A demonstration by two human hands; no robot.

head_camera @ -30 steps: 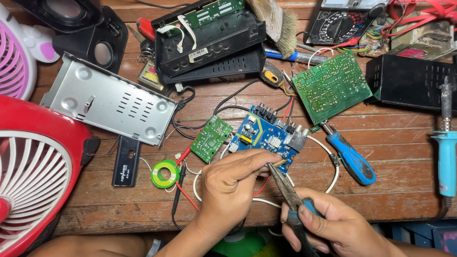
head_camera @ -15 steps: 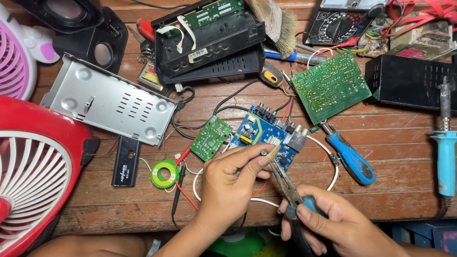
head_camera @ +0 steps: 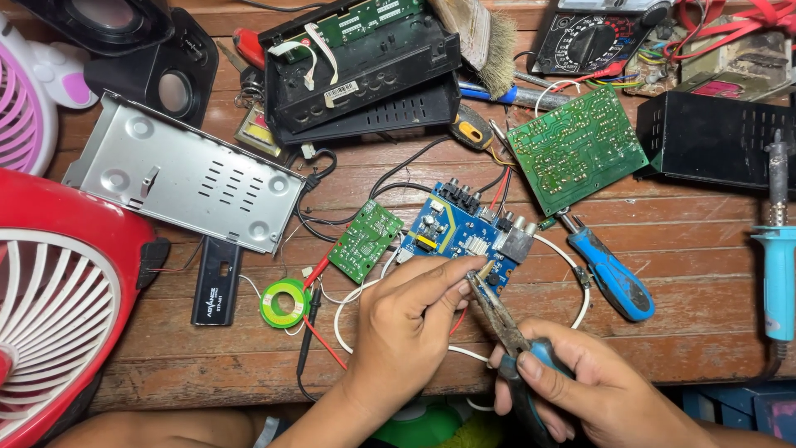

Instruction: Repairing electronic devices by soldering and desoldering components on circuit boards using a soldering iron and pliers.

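Note:
My left hand [head_camera: 408, 319] pinches something small at the near edge of a blue circuit board [head_camera: 461, 235] on the wooden bench [head_camera: 663, 323]; what it pinches is too small to tell. In my right hand [head_camera: 593, 390] are needle-nose pliers with blue handles [head_camera: 500, 311], their tips meeting my left fingertips at the board's edge. A small green circuit board [head_camera: 365, 240] lies just left of the blue one, joined by wires. White, red and black wires loop under my hands.
A red fan [head_camera: 58, 307] fills the left. A grey metal chassis plate [head_camera: 186, 174], black casing [head_camera: 365, 70], a larger green board [head_camera: 576, 148], a blue-handled screwdriver [head_camera: 609, 274], a blue soldering iron [head_camera: 778, 249], a solder reel [head_camera: 284, 303] and a multimeter [head_camera: 593, 33] surround the work.
The plier tips and my left fingers have drawn closer together at the blue board's edge. Nothing else on the bench has moved.

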